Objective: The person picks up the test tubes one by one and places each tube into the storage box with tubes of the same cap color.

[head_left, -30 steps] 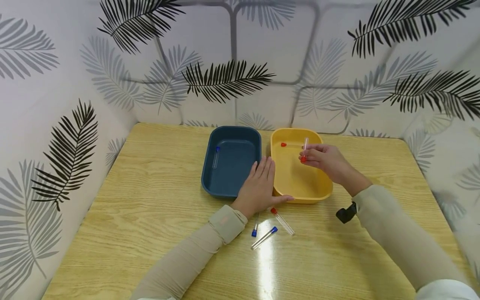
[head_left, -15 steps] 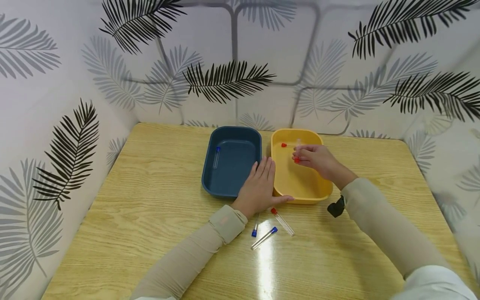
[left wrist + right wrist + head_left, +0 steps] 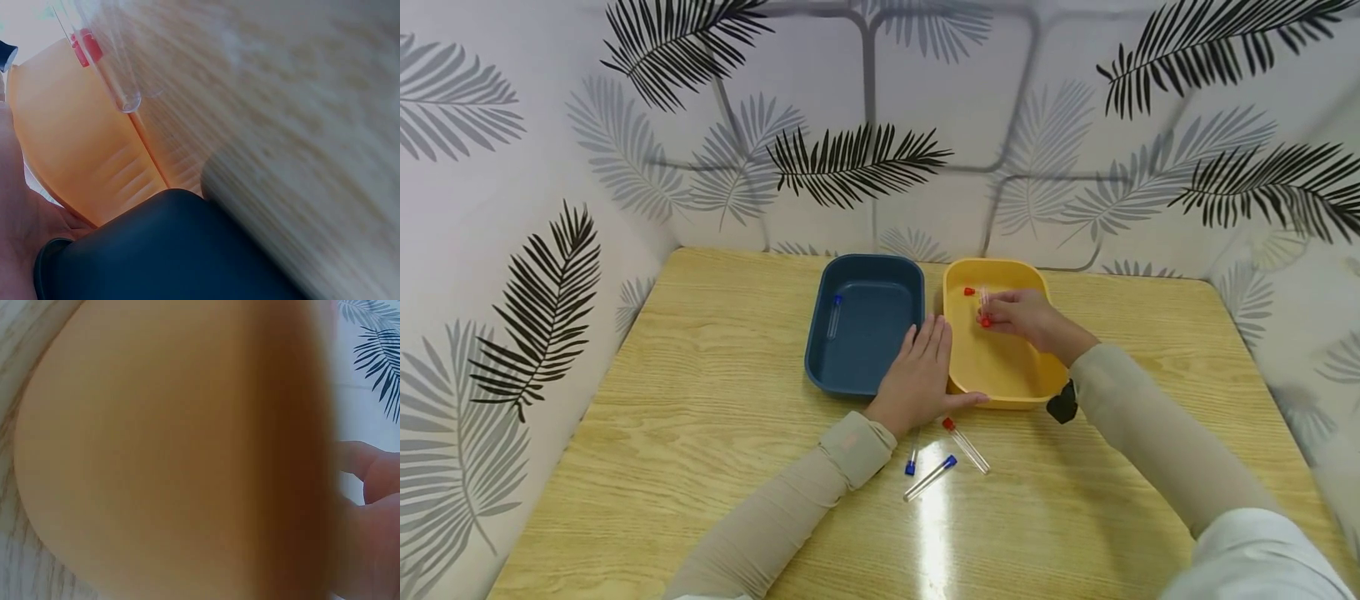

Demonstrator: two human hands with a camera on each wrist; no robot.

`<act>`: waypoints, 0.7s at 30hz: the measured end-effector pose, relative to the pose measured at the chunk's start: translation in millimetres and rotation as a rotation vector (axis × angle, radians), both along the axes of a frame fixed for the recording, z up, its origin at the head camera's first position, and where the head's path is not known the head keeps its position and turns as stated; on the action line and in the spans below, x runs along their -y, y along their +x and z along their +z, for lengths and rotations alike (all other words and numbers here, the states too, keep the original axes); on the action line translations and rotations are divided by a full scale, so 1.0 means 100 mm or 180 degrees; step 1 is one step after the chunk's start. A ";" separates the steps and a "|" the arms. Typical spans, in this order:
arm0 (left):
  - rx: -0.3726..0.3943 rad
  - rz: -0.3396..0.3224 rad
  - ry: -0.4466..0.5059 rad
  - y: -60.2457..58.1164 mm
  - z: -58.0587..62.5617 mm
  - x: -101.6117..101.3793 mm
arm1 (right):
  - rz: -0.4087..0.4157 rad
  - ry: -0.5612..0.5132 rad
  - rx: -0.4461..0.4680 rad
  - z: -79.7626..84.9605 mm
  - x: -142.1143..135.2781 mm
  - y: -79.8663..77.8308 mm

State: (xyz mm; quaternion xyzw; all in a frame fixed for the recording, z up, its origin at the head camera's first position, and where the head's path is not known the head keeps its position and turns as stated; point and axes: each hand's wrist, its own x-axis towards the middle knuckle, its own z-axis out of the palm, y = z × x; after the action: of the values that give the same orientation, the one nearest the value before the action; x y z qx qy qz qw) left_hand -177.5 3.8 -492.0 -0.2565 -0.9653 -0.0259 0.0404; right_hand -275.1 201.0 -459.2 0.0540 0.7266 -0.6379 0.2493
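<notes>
My right hand (image 3: 1026, 319) pinches a clear test tube with a red cap (image 3: 986, 322) inside the yellow bin (image 3: 1000, 379). The tube stands roughly upright in the head view, cap end down. Another red-capped tube (image 3: 969, 292) lies in the back of that bin, partly hidden behind the held one. My left hand (image 3: 917, 379) lies with straight fingers across the neighbouring rims of the yellow bin and the dark blue bin (image 3: 827, 379). In the right wrist view the yellow bin's wall (image 3: 156, 456) covers most of the picture, and the held tube is hidden.
One blue-capped tube (image 3: 834, 318) lies in the blue bin. On the wooden table (image 3: 700, 400) in front of the bins are a red-capped tube (image 3: 967, 447), a blue-capped tube (image 3: 931, 477) and another blue-capped tube (image 3: 911, 467) partly under the left wrist. A leaf-patterned wall covering (image 3: 925, 208) stands behind.
My right hand has moved left with the red-capped tube, from the right part of the yellow bin toward its middle. My left hand has stayed in place.
</notes>
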 end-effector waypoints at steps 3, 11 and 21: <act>0.0009 0.0000 0.0025 0.00 0.00 0.00 | -0.0003 0.0136 0.0028 -0.03 0.00 -0.03; 0.0016 0.0016 0.0039 0.01 0.00 0.00 | -0.0004 0.0302 0.0111 -0.19 -0.04 -0.05; 0.0030 0.0034 0.0041 -0.01 -0.03 -0.01 | -0.0024 0.0344 0.0108 -0.31 -0.05 -0.06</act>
State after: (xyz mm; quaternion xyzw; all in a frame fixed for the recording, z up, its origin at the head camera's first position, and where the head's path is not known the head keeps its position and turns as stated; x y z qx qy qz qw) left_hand -178.1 4.9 -494.8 -0.2510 -0.9667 -0.0332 0.0377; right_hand -281.6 206.2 -490.4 0.0810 0.7554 -0.5977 0.2559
